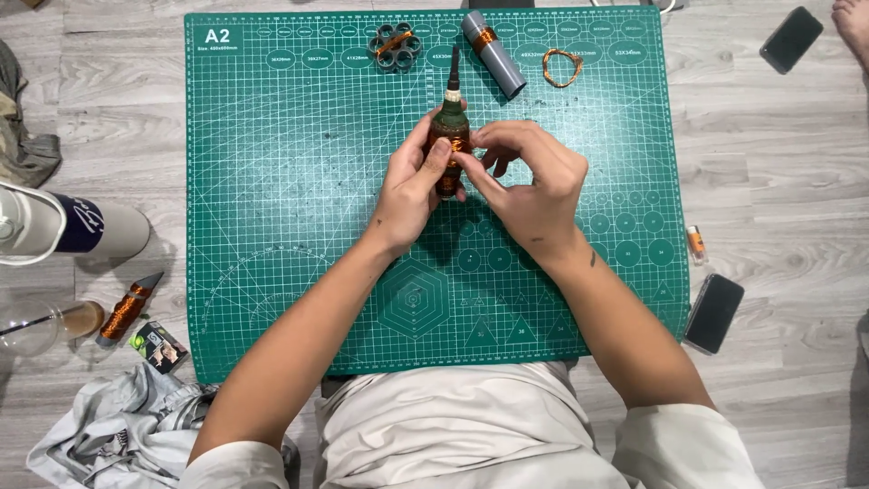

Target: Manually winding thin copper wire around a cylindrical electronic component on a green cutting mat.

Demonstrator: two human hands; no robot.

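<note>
You hold a dark green, bottle-shaped piece wound with copper wire (450, 136) above the green cutting mat (272, 226): your left hand (412, 186) grips its body, your right hand (534, 181) pinches the windings. A grey tube (496, 56) lies beyond.

The lower part of the wire-wrapped bottle (450, 136) is hidden behind the fingers. At the left edge, a white container (36, 226) is cut off. A bare foot (853, 25) is cut at the top right corner.

Dark bottle-shaped piece (450, 136), copper wire wound round it, pointed tip up, over green cutting mat (272, 226)
</note>
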